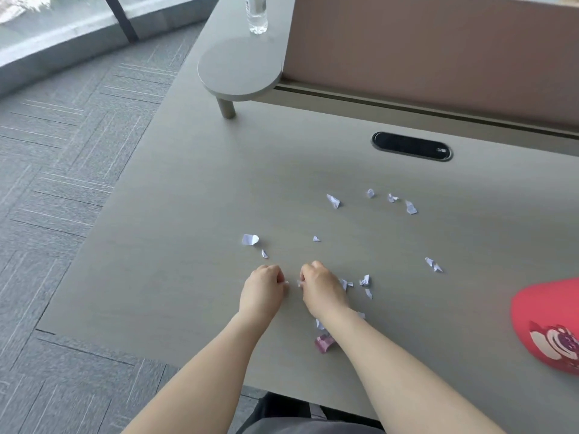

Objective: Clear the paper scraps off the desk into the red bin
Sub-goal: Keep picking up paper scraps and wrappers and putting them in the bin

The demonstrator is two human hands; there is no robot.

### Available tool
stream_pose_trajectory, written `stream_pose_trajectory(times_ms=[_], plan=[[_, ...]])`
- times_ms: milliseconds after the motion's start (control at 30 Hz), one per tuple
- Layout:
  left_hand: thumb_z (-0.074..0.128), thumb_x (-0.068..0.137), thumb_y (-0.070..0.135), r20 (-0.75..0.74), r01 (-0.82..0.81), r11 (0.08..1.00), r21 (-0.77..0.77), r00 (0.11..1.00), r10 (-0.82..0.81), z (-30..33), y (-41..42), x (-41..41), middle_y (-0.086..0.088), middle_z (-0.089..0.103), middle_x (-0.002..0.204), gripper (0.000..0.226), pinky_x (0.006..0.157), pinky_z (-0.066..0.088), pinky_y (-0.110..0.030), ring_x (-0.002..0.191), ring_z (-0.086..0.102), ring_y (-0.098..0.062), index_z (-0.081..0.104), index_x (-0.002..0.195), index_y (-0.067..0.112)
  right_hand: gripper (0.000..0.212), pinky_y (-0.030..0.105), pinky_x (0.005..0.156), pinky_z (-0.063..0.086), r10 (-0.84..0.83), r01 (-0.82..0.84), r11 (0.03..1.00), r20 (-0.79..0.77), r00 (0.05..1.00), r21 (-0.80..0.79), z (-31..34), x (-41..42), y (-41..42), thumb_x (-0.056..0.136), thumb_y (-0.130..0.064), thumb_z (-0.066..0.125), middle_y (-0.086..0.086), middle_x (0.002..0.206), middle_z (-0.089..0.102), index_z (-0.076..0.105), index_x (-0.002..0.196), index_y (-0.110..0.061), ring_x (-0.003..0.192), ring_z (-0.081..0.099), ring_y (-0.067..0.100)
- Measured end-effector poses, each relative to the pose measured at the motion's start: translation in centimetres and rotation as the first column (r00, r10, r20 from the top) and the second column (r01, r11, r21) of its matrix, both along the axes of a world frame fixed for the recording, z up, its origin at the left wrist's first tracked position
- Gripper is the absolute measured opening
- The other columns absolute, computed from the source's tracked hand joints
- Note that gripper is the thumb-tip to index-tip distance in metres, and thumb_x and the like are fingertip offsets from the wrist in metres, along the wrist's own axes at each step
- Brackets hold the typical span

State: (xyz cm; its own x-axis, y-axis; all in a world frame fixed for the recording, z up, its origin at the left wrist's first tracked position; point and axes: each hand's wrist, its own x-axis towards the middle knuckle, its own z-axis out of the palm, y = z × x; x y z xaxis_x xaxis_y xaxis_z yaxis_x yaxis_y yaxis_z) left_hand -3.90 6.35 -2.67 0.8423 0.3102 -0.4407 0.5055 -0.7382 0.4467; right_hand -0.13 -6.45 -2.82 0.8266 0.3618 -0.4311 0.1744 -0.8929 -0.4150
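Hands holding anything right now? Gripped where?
Both hands pinch small paper scraps at the fingertips: left hand, right hand with a white scrap showing.

No readable text; red bin (546,324) bears cartoon picture only; bottle (257,14) label illegible

A grey desk (194,214) with a faint wood grain carries it all; white paper scraps (333,201) lie scattered over its middle, a bigger one (250,239) off to the left, a small purple-pink crumple (324,343) near the front edge; the red bin (545,321) sits at the right edge; a black oval cable port (412,146) is set in toward the back; a raised shelf (239,68) on a short leg holds a clear bottle (257,14).
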Motion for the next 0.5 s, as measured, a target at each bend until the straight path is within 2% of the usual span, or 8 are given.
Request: stream_pose_trajectory(times_ms=[167,267,500], plan=[[0.058,0.087,0.019,0.087,-0.002,1.000,-0.027,0.996,0.004,1.0,-1.2,0.3,0.000,0.056,0.084,0.011,0.065,0.042,-0.030,0.079,0.055,-0.022,0.059,0.080,0.011,0.009,0.034,0.064,0.041,-0.146,0.142,0.985,0.034,0.989,0.102,0.9,0.0,-2.1,0.089,-0.006,0.049,0.004,0.099,0.054,0.054,0.087,-0.013,0.083,0.056,0.027],[0.058,0.088,0.021,0.176,0.007,0.997,-0.077,0.984,0.007,2.8,-3.4,1.8,0.004,0.055,0.084,0.012,0.065,0.043,-0.029,0.077,0.054,-0.019,0.059,0.080,0.012,0.010,0.031,0.065,0.037,-0.265,0.242,0.951,0.106,0.958,0.192,2.8,0.9,-4.6,0.091,-0.010,0.052,0.003,0.095,0.054,0.055,0.082,-0.014,0.075,0.051,0.022],[0.061,0.088,0.024,0.394,0.182,0.959,-0.219,0.915,-0.083,9.1,-12.7,6.0,0.008,0.058,0.083,0.009,0.069,0.047,-0.025,0.075,0.057,-0.012,0.060,0.082,0.016,0.011,0.024,0.064,0.030,-0.571,0.450,0.801,0.278,0.772,0.395,9.3,2.2,-14.3,0.089,-0.010,0.059,0.001,0.085,0.057,0.057,0.078,-0.012,0.072,0.048,0.017]])
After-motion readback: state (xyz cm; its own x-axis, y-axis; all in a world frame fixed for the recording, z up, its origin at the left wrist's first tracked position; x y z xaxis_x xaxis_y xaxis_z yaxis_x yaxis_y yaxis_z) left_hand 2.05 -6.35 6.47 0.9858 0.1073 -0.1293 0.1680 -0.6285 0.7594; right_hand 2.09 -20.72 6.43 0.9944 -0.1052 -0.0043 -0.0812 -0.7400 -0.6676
